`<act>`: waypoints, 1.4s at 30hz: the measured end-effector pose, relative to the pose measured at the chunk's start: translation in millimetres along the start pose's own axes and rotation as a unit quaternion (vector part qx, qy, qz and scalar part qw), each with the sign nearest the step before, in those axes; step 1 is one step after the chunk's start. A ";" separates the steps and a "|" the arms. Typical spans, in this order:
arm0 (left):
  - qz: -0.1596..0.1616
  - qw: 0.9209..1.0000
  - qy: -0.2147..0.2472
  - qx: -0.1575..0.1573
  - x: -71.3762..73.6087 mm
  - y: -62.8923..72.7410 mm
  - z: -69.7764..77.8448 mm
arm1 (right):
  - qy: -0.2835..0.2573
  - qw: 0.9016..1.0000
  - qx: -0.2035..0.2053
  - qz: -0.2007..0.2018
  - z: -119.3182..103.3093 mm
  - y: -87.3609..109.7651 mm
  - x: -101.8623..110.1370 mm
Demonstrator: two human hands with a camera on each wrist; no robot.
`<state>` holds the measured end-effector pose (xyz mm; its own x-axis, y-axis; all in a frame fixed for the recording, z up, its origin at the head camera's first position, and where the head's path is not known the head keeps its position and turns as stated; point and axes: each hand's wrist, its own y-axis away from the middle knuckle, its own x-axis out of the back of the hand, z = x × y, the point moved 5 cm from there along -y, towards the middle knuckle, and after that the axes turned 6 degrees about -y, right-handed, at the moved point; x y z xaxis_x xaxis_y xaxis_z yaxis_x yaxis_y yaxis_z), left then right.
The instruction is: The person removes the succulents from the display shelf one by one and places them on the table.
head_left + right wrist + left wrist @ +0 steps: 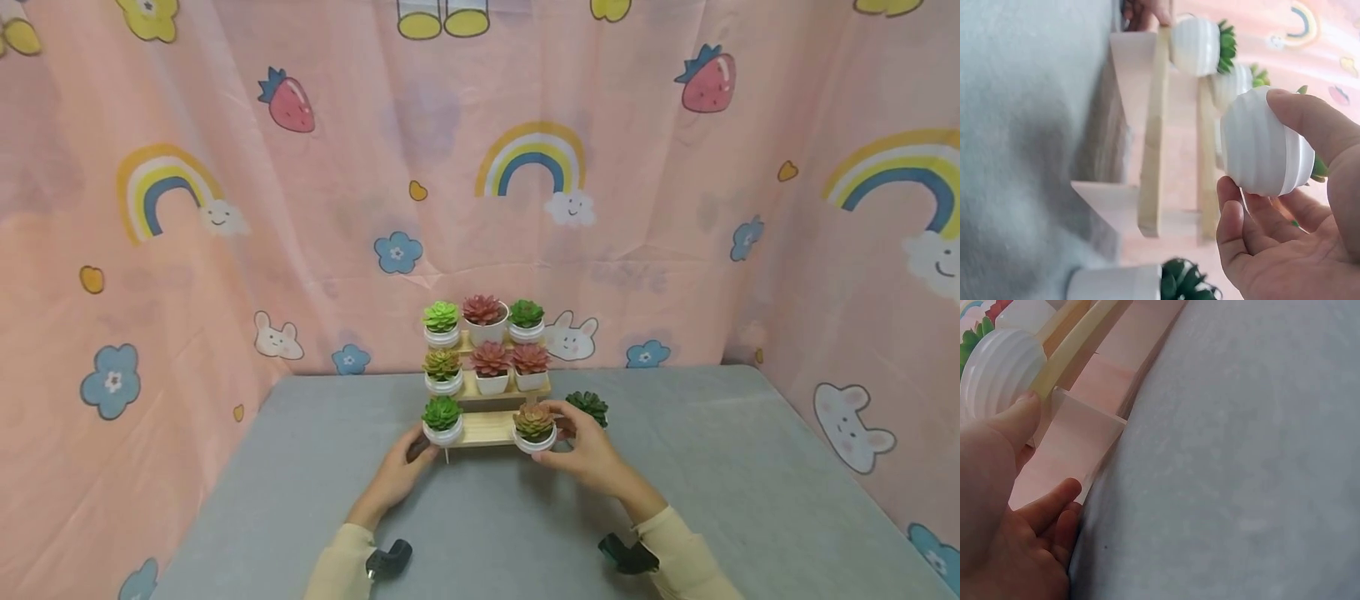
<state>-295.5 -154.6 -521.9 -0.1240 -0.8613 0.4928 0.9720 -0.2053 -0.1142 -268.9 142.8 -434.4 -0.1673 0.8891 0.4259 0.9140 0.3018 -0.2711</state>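
My right hand [594,460] holds a potted succulent [534,423] with reddish-green leaves, thumb and fingers round its ribbed white pot. In the right wrist view this pot [1260,147] is off the shelf, in front of the right end of the lowest board [1152,156]. A three-tier wooden plant stand [486,428] with pale side supports bears the other plants. My left hand [397,472] grips the left end of its lowest board, thumb on the edge beside a green succulent [442,414] in a white pot, fingers beneath near the support panel [1075,434].
On the middle tier stand one yellow-green succulent [442,365] and two reddish ones [491,360]. The top tier bears a light green [441,317], a reddish [483,310] and a green succulent [527,313]. A dark green succulent [588,407] stands on the grey table [720,467] behind my right hand.
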 end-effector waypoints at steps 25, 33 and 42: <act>-0.005 1.000 -0.005 -0.008 -3.4 2.7 1.6 | 0.031 0.994 -0.047 0.089 21.1 10.0 80.2; -0.004 1.000 0.000 0.001 -2.3 1.5 1.4 | 0.029 0.992 -0.054 0.115 35.0 11.9 100.2; -0.004 1.000 -0.007 0.000 -0.3 0.4 1.5 | 0.026 0.990 -0.058 0.124 52.6 12.4 111.5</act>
<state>-294.8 -153.7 -520.7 -0.1282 -0.8534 0.5053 0.9713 -0.2109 -0.1098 -295.7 263.8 -435.7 0.0836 0.9113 0.4031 0.9612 0.0329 -0.2738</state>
